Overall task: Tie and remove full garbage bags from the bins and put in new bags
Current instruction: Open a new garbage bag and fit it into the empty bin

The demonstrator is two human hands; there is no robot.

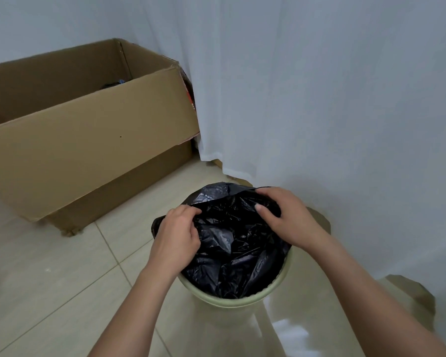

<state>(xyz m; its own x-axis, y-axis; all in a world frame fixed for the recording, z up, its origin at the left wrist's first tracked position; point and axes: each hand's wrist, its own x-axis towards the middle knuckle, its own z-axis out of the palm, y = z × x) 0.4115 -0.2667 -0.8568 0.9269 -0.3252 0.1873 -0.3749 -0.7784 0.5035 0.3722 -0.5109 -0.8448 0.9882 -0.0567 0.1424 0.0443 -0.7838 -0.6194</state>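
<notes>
I judge this to be the lining stage or the gathering stage, and I cannot tell which from here: the black bag [232, 243] sits inside the pale green bin [242, 300], its film crumpled and slack, with no knot showing anywhere. If it is a fresh bag, what remains is to spread its mouth and fold it over the bin's rim; if it is the full one, it has yet to be tied and lifted out. I see no rubbish through the opening, only folds of plastic, so I lean toward a new liner being fitted.

My left hand [177, 233] grips the bag's edge at the near-left side of the bin, fingers curled round a fold that hangs outside the rim. My right hand [286, 217] pinches the bag's edge at the far-right side of the bin, thumb inside, fingers over the top.

The bag is glossy, thin and heavily creased, puffed up above the rim on the far side and sunk below it on the near side, where bare rim shows. The bin stands on the tiled floor [62, 292], with a cardboard box [88, 140] to the far left of it and a white curtain [319, 99] just behind it.
</notes>
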